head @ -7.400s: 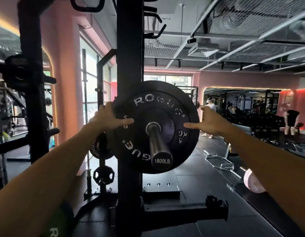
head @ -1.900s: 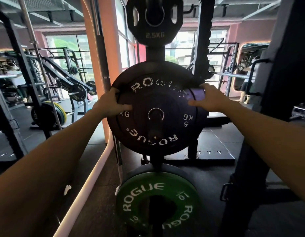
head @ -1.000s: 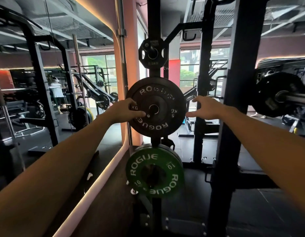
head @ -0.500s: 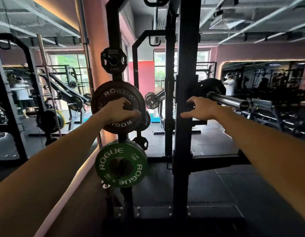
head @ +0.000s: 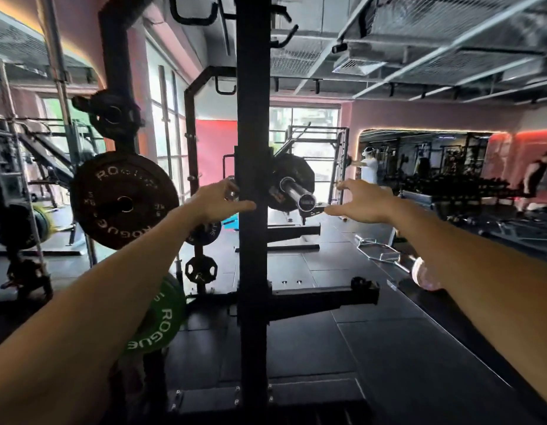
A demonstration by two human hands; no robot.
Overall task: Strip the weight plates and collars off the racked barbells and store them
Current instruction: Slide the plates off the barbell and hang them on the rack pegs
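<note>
Head view, looking past a black rack upright that splits the frame top to bottom. My left hand reaches forward at centre, fingers extended and loose, holding nothing, its fingertips at the left edge of the upright. My right hand is stretched out right of centre, fingers spread wide, empty, just beside the barbell sleeve but apart from it. That chrome sleeve points toward me from behind the upright, and a black plate on the bar remains loaded at its far end; I cannot tell whether a collar sits against it.

At centre left, the black 5 kg plate hangs on a storage peg. A half second ago my left hand lay on its face; now the hand has left it and the plate hangs alone. Above it a small black plate sits on a higher peg, and below, partly behind my left forearm, is the green plate. Since the earlier frame all three have shifted leftward in the picture and the sleeve has come nearer centre.

At lower right a loose bar lies on the floor, and beside it a pink plate. Two people stand far off at right by a mirrored wall.
</note>
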